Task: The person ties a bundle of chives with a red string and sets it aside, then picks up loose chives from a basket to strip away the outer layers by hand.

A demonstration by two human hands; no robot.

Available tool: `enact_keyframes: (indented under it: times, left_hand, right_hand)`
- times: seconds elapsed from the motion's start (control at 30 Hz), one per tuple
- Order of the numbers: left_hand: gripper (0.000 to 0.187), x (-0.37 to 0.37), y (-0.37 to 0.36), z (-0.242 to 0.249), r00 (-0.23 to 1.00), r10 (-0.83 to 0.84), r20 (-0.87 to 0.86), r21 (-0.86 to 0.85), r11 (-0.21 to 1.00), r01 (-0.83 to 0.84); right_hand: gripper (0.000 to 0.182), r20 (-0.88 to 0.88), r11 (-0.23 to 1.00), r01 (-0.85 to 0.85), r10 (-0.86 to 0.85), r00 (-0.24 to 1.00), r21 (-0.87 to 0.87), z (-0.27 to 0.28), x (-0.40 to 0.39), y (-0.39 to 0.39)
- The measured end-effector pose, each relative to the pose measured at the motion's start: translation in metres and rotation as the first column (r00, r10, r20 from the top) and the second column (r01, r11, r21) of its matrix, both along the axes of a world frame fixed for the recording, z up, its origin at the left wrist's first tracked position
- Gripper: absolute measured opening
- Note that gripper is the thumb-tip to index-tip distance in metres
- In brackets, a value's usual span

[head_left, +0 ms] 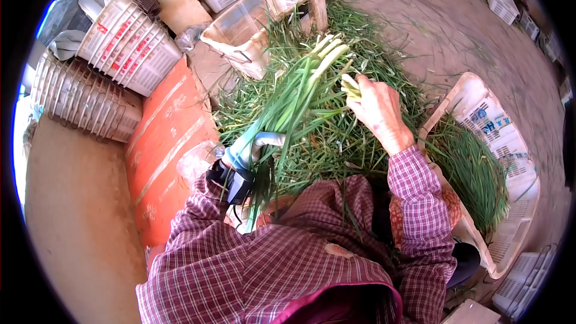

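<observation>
My left hand (249, 147), in a light blue and white glove, is closed around a bunch of long green stalks (300, 87) that look like green garlic. Their thick pale bases point up and away from me, and the leaves trail down past my wrist. To the right, my bare right hand (378, 108) has its fingers closed on the pale base of a stalk (350, 87), apart from the main bunch's ends. Below both hands spreads a heap of loose green leaves (336, 150).
A white crate (522, 198) with green leaves (471, 174) stands at my right. Beyond the heap is another crate (234, 30). Stacked white baskets (129, 42) rise at the left beside an orange-red sheet (171, 138). Far right, a person sits near more crates (501, 3).
</observation>
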State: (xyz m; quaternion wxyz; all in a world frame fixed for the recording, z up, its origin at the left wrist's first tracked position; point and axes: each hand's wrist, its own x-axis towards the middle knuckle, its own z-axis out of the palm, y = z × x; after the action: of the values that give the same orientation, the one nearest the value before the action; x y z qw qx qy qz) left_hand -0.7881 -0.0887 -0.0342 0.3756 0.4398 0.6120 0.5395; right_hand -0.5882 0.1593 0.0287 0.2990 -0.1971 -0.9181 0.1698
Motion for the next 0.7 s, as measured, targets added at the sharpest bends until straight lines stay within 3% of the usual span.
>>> enact_keyframes:
  times: [0.03, 0.07, 0.1, 0.17, 0.23, 0.3, 0.37, 0.43, 0.47, 0.5, 0.57, 0.63, 0.7]
  left_hand:
    - [0.039, -0.004, -0.004, -0.006, 0.999, 0.047, -0.019, 0.082, 0.996, -0.045]
    - [0.036, -0.007, -0.01, -0.012, 0.975, 0.151, 0.165, -0.048, 0.988, -0.145]
    - [0.036, -0.008, -0.011, -0.02, 0.976, 0.177, 0.123, -0.007, 0.984, -0.178]
    - [0.038, 0.011, -0.008, 0.023, 0.963, 0.192, 0.19, 0.001, 0.981, -0.196]
    - [0.032, 0.0, -0.02, 0.028, 0.955, 0.19, 0.227, -0.031, 0.982, -0.188]
    - [0.034, -0.021, -0.042, 0.017, 0.85, 0.076, 0.521, 0.022, 0.994, -0.102]
    - [0.03, -0.025, -0.044, 0.015, 0.862, 0.18, 0.473, 0.075, 0.967, -0.243]
    - [0.03, -0.026, -0.041, 0.012, 0.82, 0.17, 0.547, 0.078, 0.965, -0.252]
    - [0.03, -0.027, -0.037, 0.005, 0.844, 0.234, 0.483, 0.07, 0.95, -0.303]
    - [0.031, -0.02, -0.029, 0.008, 0.818, 0.191, 0.542, 0.075, 0.959, -0.274]
    - [0.032, -0.009, -0.012, 0.01, 0.83, 0.105, 0.547, 0.101, 0.977, -0.19]
    - [0.034, 0.012, 0.006, 0.026, 0.829, 0.109, 0.549, 0.072, 0.982, -0.177]
    - [0.037, 0.019, 0.015, 0.026, 0.813, 0.078, 0.576, 0.066, 0.988, -0.141]
  right_hand:
    - [0.033, -0.029, 0.998, 0.043, -0.042, 0.999, 0.044, -0.003, -0.001, 0.003]
    - [0.033, -0.061, 0.994, 0.061, -0.056, 0.997, 0.086, -0.01, -0.001, 0.011]
    - [0.032, -0.068, 0.993, 0.092, -0.087, 0.994, 0.079, -0.012, -0.002, 0.019]
    - [0.031, -0.051, 0.978, 0.21, -0.209, 0.977, 0.001, -0.009, 0.002, 0.036]
    - [0.027, -0.123, 0.931, 0.328, -0.348, 0.929, -0.162, -0.009, 0.02, 0.065]
    - [0.022, -0.187, 0.852, 0.455, -0.507, 0.842, -0.261, -0.01, 0.043, 0.095]
    - [0.021, -0.372, 0.837, 0.533, -0.538, 0.756, -0.125, -0.035, 0.055, 0.134]
    - [0.025, -0.446, 0.848, 0.508, -0.516, 0.731, -0.149, -0.03, 0.05, 0.129]
    - [0.028, -0.315, 0.82, 0.392, -0.535, 0.784, -0.417, -0.018, 0.044, 0.107]
    - [0.032, -0.186, 0.698, 0.278, -0.51, 0.84, -0.66, -0.007, 0.038, 0.082]
    - [0.04, -0.344, 0.714, -0.015, -0.318, 0.883, -0.7, 0.005, 0.021, 0.031]
    - [0.043, -0.465, 0.584, -0.279, -0.195, 0.863, -0.763, 0.0, 0.006, -0.001]
    - [0.041, -0.468, 0.48, -0.354, -0.139, 0.873, -0.802, -0.003, -0.001, -0.024]
